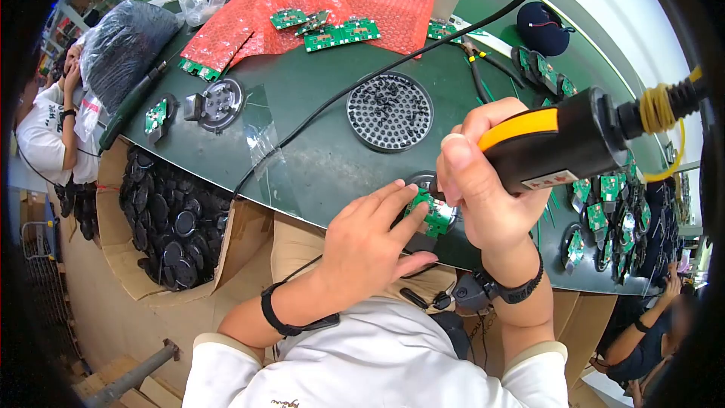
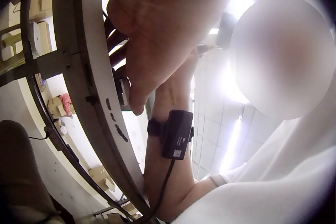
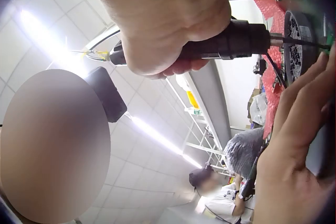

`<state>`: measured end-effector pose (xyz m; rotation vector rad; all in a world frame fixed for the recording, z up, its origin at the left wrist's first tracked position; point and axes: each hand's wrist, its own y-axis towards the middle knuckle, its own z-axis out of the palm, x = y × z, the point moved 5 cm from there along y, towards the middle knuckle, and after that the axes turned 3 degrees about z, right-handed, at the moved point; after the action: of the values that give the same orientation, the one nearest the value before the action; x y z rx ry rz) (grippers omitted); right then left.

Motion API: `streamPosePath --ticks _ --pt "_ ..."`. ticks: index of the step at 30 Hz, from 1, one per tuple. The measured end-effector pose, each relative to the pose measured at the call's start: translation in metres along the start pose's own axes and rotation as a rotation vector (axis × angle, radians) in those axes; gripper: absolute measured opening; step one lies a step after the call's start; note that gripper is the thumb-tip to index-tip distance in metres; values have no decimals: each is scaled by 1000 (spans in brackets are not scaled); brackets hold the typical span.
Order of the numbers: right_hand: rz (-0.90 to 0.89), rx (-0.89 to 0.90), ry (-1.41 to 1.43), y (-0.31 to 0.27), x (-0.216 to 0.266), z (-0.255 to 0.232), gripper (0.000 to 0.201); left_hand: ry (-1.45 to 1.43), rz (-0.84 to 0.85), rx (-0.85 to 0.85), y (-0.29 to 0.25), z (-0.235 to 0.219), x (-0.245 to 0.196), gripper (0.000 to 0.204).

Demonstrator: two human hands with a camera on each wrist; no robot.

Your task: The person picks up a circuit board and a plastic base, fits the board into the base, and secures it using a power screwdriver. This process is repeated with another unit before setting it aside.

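My right fingers [image 1: 467, 160] clamp a power screwdriver [image 1: 566, 136], two o'clock from the circuit board [image 1: 438, 221] my spread left fingers [image 1: 394, 204] touch.

Black-and-yellow screwdriver [image 1: 578, 136] above green board [image 1: 438, 220]

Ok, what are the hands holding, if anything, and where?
Right hand: the driver, gripped around its black body. Left hand: no grip visible; its fingers rest on the board.
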<state>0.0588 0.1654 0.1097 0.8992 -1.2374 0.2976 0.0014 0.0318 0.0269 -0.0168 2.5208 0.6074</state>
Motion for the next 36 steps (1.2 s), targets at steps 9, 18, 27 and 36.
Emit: streamPosePath --ticks 9,18,27,36 --pt "54 44 -25 8 8 -2 27 -13 19 -53 1 -5 -3 62" --pt "-207 -197 53 70 50 -108 31 -170 28 -7 3 -3 13 72" --pt "-189 -289 -298 58 67 -134 41 -223 87 -101 0 -5 12 76" --pt "-98 267 -883 -97 21 -43 53 -612 -33 -180 2 -19 12 69"
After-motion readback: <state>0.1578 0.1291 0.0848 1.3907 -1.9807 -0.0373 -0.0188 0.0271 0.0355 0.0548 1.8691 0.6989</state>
